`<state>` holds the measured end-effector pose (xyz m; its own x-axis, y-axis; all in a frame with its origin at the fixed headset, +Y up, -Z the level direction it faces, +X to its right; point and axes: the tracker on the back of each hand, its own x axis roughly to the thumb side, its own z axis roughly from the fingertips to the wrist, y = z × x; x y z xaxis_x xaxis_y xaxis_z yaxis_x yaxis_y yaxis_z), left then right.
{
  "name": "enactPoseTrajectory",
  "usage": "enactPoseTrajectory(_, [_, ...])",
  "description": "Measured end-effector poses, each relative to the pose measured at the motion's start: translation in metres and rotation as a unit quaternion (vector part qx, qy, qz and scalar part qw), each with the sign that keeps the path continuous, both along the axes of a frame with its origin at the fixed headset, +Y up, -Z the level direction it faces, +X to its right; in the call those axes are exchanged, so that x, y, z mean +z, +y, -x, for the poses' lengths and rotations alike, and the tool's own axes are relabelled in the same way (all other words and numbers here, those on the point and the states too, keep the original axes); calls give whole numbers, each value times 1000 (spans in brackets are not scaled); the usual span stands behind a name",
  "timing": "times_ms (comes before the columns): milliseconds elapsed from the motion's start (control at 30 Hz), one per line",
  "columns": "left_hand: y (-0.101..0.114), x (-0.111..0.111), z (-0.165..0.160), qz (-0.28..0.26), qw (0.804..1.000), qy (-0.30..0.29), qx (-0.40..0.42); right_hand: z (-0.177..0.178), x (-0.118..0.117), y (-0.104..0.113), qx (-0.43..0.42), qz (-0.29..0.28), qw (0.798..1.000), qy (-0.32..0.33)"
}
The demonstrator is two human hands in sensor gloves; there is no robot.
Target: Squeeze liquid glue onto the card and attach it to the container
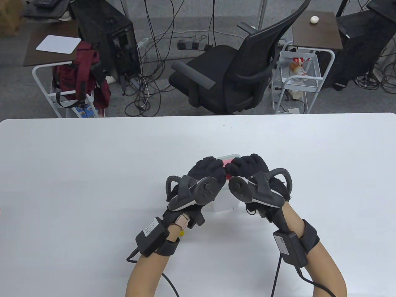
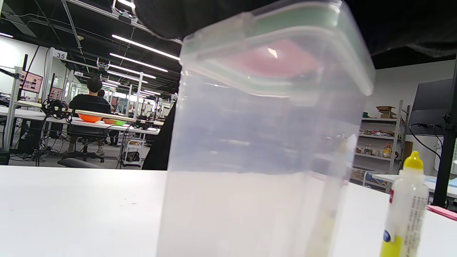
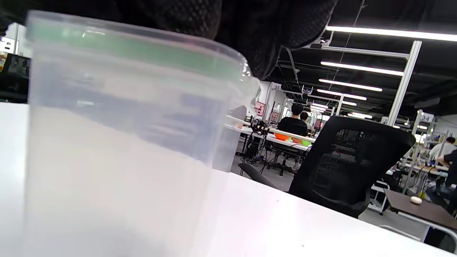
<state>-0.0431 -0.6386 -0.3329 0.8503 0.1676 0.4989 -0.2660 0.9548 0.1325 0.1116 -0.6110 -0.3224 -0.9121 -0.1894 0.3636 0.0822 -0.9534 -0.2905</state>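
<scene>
Evidently light and hollow: clear plastic container [image 2: 264, 142] with green-sealed lid, standing upright on the table [image 1: 77, 173] toward its near edge, right of middle. Left hand [image 1: 205, 173] and right hand [image 1: 250, 168] curled over the lid, pressing a pink card [image 1: 227, 161] there. Walls smooth, likely slippery and flexing; best held low at the sides. Glue bottle [image 2: 405, 210] upright beside the container.

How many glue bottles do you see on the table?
1: the glue bottle stands upright on the table, beside the container, in the left wrist view. Others may be hidden behind the hands.
</scene>
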Motion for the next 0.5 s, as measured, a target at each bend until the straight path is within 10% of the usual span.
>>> enactPoseTrajectory(500, [0,0,0,3,1000,0,3,-13,0,15,-43,5,999,-12])
